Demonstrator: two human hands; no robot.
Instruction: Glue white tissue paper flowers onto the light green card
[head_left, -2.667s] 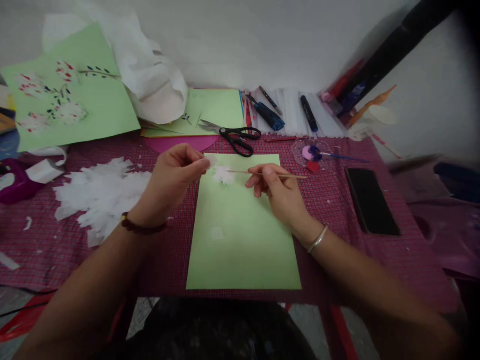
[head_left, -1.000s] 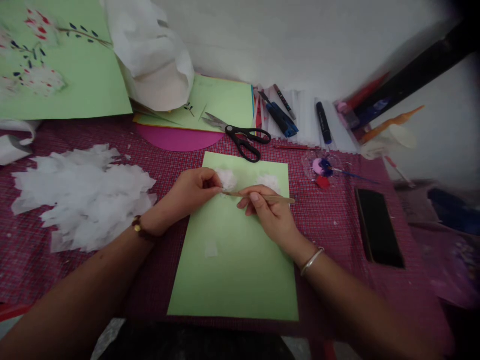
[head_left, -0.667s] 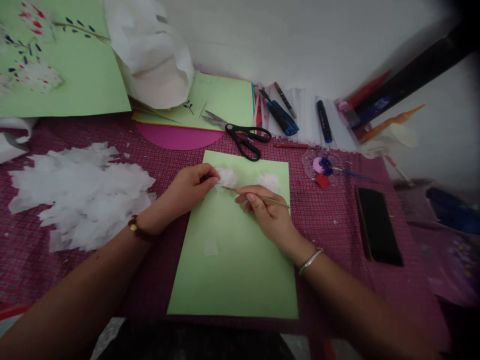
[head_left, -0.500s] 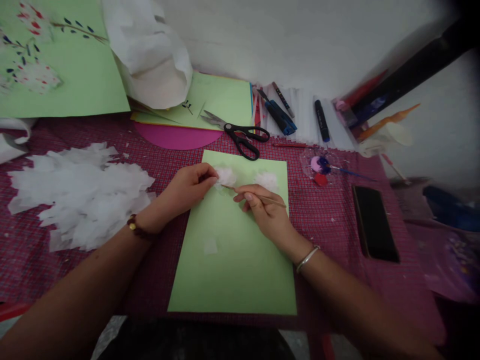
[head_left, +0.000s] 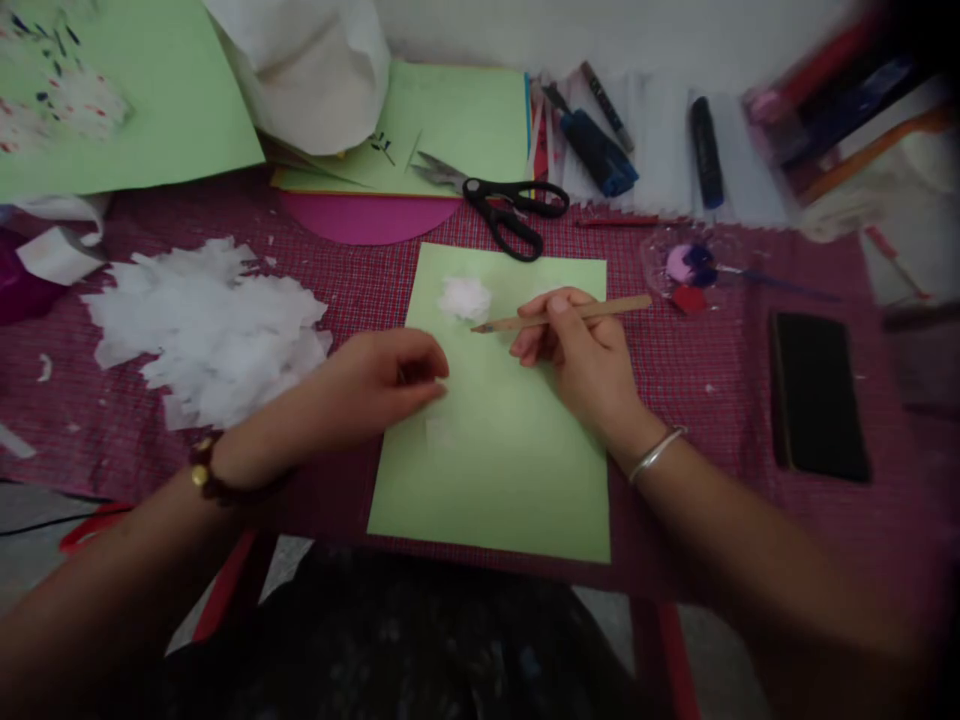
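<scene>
A light green sheet (head_left: 510,490) lies in front of me. Near its top left sits a fluffy white tissue-paper puff (head_left: 465,298); a second one is mostly hidden behind my right hand. My right hand (head_left: 589,355) grips a thin wooden stick (head_left: 628,306), its darker pointed tip just below the first puff. Over the sheet's left edge hovers my left hand (head_left: 382,378), thumb and index finger apart, with nothing visible between them. Below it, a small pale paper square (head_left: 438,432) rests on the sheet. Left of the sheet is a heap of white tissue pieces (head_left: 217,335).
Black-handled scissors (head_left: 510,205) lie beyond the sheet. A plastic dish with paint and a brush (head_left: 690,265) sits to the right, near a phone (head_left: 819,395). A blue cutter (head_left: 596,150) and a marker (head_left: 706,152) lie behind. A decorated green sheet (head_left: 165,120) stands at far left.
My left hand has drawn back from the puff, down toward me, and its fingers have parted. The stick has pulled away from the puff, still in my right hand. The view has shifted.
</scene>
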